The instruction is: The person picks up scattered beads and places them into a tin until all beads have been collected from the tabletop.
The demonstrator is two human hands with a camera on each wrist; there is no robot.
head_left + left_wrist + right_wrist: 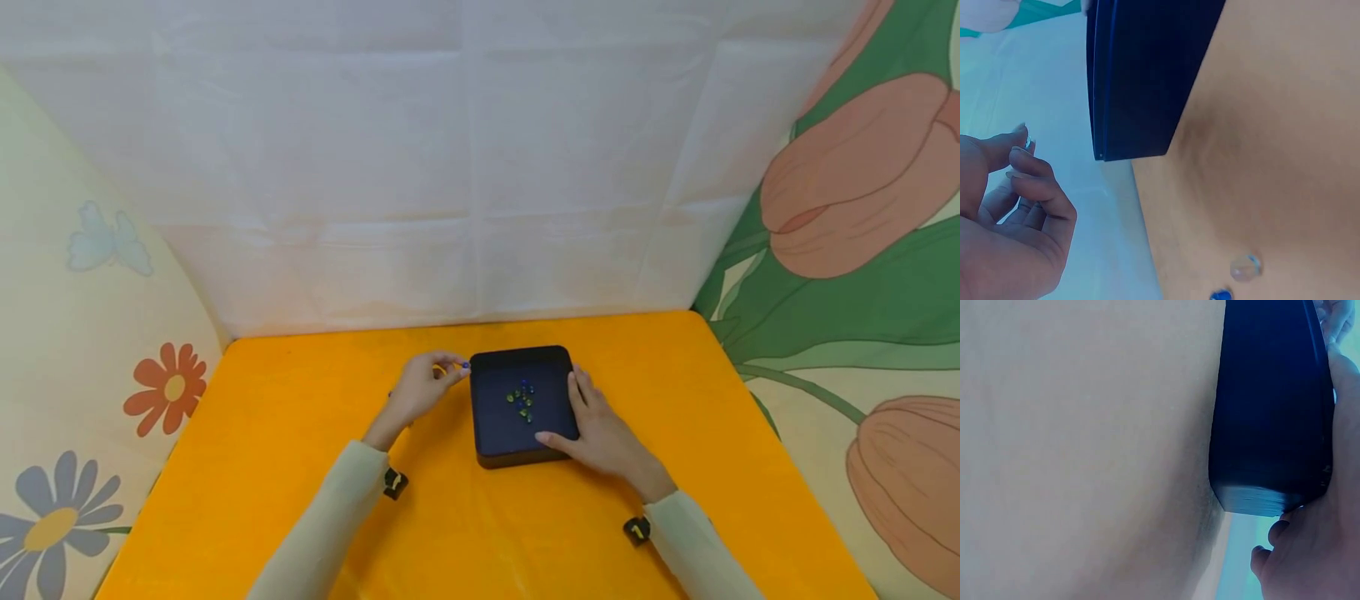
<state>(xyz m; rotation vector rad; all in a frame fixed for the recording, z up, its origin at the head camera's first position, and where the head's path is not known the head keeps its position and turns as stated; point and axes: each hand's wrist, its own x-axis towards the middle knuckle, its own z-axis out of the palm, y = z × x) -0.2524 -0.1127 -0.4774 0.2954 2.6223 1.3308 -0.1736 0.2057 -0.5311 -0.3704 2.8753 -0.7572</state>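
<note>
A square black tray (pixel 495 437) rests on the table, with several small blue and yellow-green glass marbles (pixel 522 402) grouped in its middle. Just outside its far left corner, my left hand (pixel 422 387) pinches a blue marble (pixel 466 365) between thumb and fingertips. In the left wrist view only a sliver of that marble shows. My right hand (pixel 606 433) holds the tray at its right side, thumb over the near rim and fingers along the outer wall. The right wrist view shows the tray's dark side wall (pixel 1269 412) beside this hand.
A yellow-orange cloth (pixel 262 450) covers the table. Under the left arm lie a clear marble (pixel 1246 267) and a blue marble (pixel 1222 294), seen in the left wrist view. A white sheet (pixel 360 183) hangs behind, with floral sheets (pixel 862 333) at the sides.
</note>
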